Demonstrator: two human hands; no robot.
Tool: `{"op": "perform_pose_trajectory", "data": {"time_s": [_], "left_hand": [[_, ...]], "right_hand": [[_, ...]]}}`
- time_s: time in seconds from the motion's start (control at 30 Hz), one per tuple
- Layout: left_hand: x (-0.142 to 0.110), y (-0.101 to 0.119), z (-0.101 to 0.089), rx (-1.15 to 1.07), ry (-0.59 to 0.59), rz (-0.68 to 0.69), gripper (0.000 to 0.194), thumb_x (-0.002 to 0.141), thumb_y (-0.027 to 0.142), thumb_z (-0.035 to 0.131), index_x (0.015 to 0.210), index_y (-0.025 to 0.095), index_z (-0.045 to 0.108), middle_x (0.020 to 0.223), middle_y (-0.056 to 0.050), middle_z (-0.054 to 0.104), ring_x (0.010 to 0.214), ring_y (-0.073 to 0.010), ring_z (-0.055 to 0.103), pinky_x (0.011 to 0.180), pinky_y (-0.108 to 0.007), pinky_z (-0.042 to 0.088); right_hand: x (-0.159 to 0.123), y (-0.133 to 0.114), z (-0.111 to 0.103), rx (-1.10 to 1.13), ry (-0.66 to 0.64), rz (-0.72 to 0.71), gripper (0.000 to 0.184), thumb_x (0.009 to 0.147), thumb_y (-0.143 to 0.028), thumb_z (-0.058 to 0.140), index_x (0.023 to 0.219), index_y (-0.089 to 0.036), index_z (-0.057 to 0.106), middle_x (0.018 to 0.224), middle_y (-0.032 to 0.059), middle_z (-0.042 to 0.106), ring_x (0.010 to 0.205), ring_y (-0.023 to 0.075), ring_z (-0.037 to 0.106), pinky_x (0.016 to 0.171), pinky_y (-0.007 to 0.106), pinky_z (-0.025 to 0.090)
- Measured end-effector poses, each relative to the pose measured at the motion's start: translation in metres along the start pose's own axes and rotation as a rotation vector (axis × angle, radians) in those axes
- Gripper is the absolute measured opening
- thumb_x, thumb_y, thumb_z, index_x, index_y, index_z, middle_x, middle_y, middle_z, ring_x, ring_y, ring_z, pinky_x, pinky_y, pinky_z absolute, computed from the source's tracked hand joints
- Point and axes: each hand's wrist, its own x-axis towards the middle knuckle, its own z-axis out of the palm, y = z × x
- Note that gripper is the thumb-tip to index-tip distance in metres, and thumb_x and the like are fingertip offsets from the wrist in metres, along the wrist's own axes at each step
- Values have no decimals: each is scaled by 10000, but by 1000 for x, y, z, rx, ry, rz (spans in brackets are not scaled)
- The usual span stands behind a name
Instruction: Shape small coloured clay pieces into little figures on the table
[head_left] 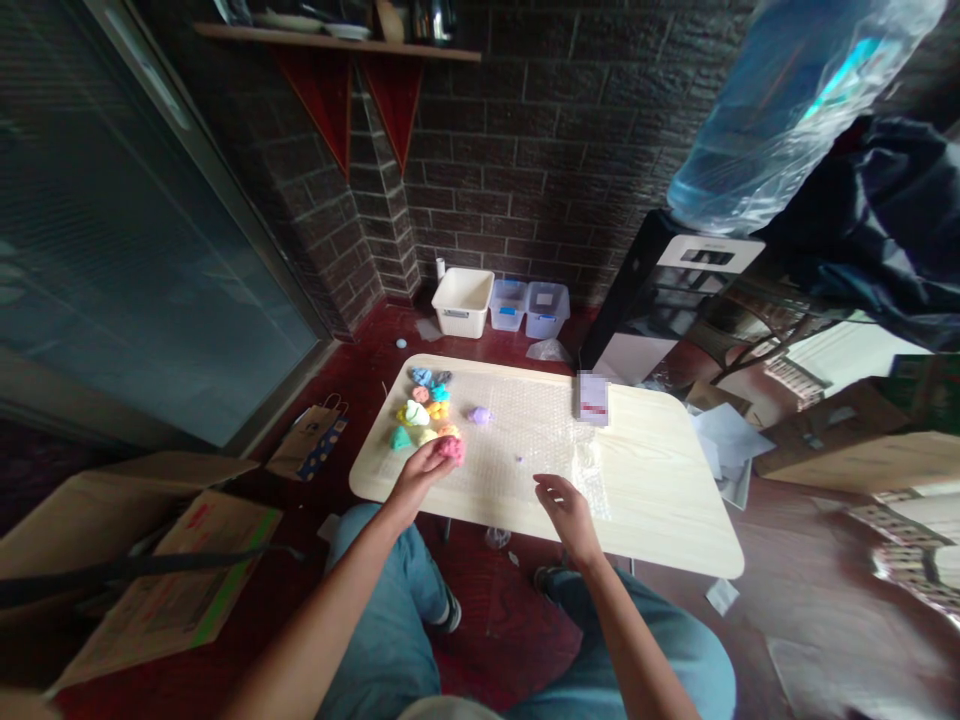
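My left hand (pixel 421 474) is closed around a reddish-pink soft lump (pixel 450 450), which looks like modelling clay, above the left part of the table. My right hand (pixel 564 510) hovers near the table's front edge, fingers curved and apart, holding nothing that I can see. A purple lump (pixel 480 414) lies on bubble wrap (pixel 532 410), and a tiny purple bit (pixel 519 459) is between the hands. Left of these sits a cluster of coloured lumps, among them a green one (pixel 400 438), a blue one (pixel 421 376) and a white-and-yellow one (pixel 414 412).
The pale table (pixel 667 480) carries a small box-like item (pixel 593 398) at its back edge. Behind it stand a white bin (pixel 463 305) and two clear bins. A water dispenser (pixel 637 300) rises at back right. Cardboard boxes (pixel 172 570) flank the table, with a paper bag (pixel 306 440) at left.
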Motion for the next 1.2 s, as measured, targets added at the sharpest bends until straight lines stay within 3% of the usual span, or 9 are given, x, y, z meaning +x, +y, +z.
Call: {"op": "perform_pose_trajectory", "data": {"time_s": [0.1, 0.23, 0.37, 0.5, 0.83, 1.2], "left_hand": [[-13, 23, 17, -294, -174, -33, 516, 818, 538, 580, 1206, 198, 587, 1243, -137, 623, 1073, -270, 631, 893, -422, 502], [-26, 50, 29, -770, -372, -129, 584, 737, 471, 720, 1273, 306, 558, 1301, -82, 594, 1158, -264, 587, 963, -404, 462], [-32, 67, 35, -840, -410, -89, 544, 722, 383, 759, 1233, 287, 598, 1256, -74, 625, 1157, -244, 582, 986, -377, 440], [-36, 82, 38, -808, -358, -45, 532, 697, 336, 786, 1197, 255, 623, 1209, -84, 652, 1118, -254, 602, 1003, -415, 426], [-41, 109, 38, -553, -290, 69, 532, 645, 166, 810, 1146, 221, 641, 1264, -101, 633, 1199, -275, 560, 1054, -420, 396], [-38, 117, 33, -100, -206, 299, 538, 659, 191, 803, 1171, 264, 653, 1236, -48, 656, 1175, -228, 575, 1070, -373, 398]], "right_hand": [[0, -32, -2, 32, -25, -57, 301, 859, -416, 549, 957, -182, 711, 917, 100, 711, 770, 206, 657, 641, 299, 516], [-5, -83, -8, 63, -28, -162, 242, 864, -395, 594, 1002, -231, 706, 937, 59, 691, 857, 193, 639, 741, 308, 498], [-13, -123, -13, 104, 24, -330, 168, 867, -342, 625, 980, -246, 704, 897, 41, 667, 827, 180, 618, 752, 318, 504], [-18, -140, -16, 54, 85, -418, 149, 868, -309, 636, 993, -259, 700, 899, 40, 645, 862, 189, 607, 775, 329, 499], [-24, -151, -22, -195, 185, -532, 165, 886, -319, 615, 1029, -269, 680, 890, 45, 648, 858, 216, 583, 769, 369, 439], [-28, -164, -27, -347, 244, -561, 113, 880, -230, 617, 977, -231, 674, 856, 32, 654, 798, 202, 543, 732, 355, 363]]}}
